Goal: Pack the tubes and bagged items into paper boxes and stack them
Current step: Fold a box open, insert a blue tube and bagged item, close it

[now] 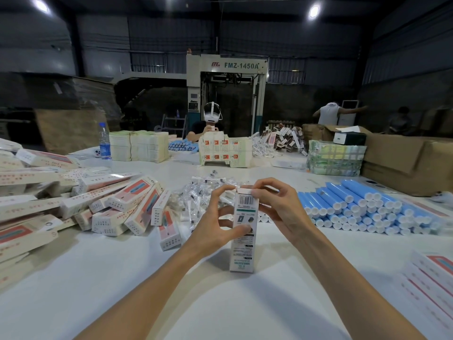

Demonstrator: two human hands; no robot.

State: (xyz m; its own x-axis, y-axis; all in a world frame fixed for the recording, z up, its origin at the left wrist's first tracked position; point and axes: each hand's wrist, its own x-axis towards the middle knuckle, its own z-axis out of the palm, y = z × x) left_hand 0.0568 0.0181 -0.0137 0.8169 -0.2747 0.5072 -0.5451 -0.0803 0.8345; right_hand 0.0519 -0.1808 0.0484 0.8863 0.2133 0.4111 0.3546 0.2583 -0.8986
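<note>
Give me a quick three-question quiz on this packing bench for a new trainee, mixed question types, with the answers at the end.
1. True or false: the paper box stands upright on the table.
2. The blue tubes are stacked on which side of the box? A. left B. right C. on top of it
3. Short answer: which hand's thumb lies across the box's printed face, halfway down?
Key: 1. True. 2. B. 3. The left hand.

The upright paper box (242,231) hides its contents. The left hand (215,229) and right hand (282,209) cover part of the bagged items (196,190) behind. Flat boxes (431,278) at near right are cut off by the edge.
</note>
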